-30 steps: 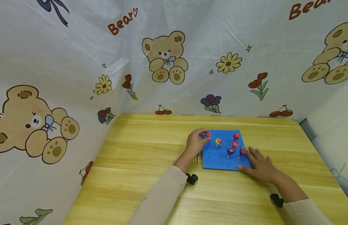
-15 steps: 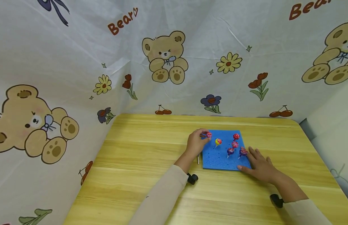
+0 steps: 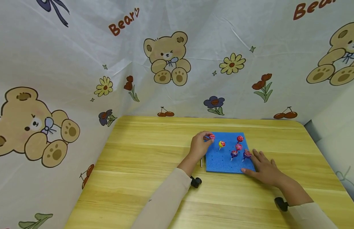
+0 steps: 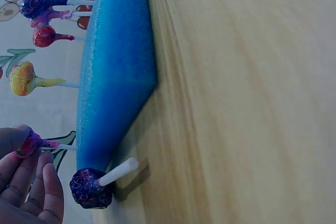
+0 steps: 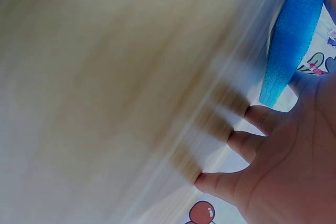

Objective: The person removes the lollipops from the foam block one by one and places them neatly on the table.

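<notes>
"Pinching what, that left hand (image 3: pixel 198 145)?"

"A pink lollipop (image 3: pixel 211 136), by its round top, over the back left corner of the blue foam (image 3: pixel 219 163). Maybe that leaves its stick (image 4: pixel 66 147) bare. I can't tell how deep the stick goes."

"And the right hand (image 3: pixel 267 171)?"

"It grips nothing. Its thumb touches the foam's near right corner, fingers spread beside it. Maybe that stops sliding."

"Why do five other lollipops (image 3: pixel 238 147) stand?"

"Their sticks look stuck in the foam. One dark lollipop (image 4: pixel 92 188) lies just beside it, perhaps for easy reach."
</notes>
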### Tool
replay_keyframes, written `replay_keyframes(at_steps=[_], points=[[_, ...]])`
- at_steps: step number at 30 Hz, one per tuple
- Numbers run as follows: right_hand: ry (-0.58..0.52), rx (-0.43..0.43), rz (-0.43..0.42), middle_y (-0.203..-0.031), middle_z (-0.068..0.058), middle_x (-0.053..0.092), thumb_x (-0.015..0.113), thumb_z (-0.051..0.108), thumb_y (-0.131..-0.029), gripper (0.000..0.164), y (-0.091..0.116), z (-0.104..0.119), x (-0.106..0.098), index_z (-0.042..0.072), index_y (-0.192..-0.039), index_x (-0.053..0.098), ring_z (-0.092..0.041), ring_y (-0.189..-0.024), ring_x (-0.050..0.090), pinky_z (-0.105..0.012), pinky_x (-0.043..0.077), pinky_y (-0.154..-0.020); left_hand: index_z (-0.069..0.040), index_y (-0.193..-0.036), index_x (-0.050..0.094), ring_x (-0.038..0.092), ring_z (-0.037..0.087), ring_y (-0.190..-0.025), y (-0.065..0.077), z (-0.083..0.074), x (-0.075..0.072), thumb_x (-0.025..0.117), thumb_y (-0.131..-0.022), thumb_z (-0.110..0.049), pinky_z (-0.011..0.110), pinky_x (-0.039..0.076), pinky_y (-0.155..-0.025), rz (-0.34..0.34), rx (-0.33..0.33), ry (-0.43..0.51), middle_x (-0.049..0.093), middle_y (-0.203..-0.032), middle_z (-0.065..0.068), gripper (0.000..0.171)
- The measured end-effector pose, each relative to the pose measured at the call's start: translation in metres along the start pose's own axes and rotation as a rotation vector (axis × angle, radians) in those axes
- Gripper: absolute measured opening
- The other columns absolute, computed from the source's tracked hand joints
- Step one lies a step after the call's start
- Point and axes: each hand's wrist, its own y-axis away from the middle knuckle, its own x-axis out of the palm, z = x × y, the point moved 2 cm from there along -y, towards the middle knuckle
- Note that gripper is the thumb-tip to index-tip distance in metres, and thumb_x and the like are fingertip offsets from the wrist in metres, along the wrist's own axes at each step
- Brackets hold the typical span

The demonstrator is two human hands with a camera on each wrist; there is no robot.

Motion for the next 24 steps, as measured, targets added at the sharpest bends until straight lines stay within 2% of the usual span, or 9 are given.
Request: replay_keyframes(at_steps=[15, 24], points=[[-0.009, 0.000, -0.018, -0.161, -0.035, 0.018, 0.061, 0.060, -0.093, 0.094, -0.001, -0.001, 0.002, -0.009, -0.152, 0.034, -0.060, -0.148, 0.009, -0.088, 0.005, -0.102, -0.017, -0.122, 0.071, 0.064, 0.012, -0.098, 0.000, 0.000, -0.001, 0.073, -0.094, -0.021, 0.018, 0.051, -0.069, -0.011, 0.014, -0.029, 0.070, -0.107, -0.002, 0.028], [-0.022, -0.010, -0.034, -0.163, -0.034, 0.016, 0.059, 0.064, -0.093, 0.098, -0.003, -0.009, 0.007, -0.008, -0.153, 0.032, -0.058, -0.150, 0.005, -0.088, 0.003, -0.103, -0.018, -0.120, 0.072, 0.065, 0.011, -0.097, 0.000, 0.000, -0.002, 0.076, -0.092, -0.021, 0.019, 0.052, -0.073, -0.027, 0.026, 0.005, 0.071, -0.106, -0.003, 0.028]])
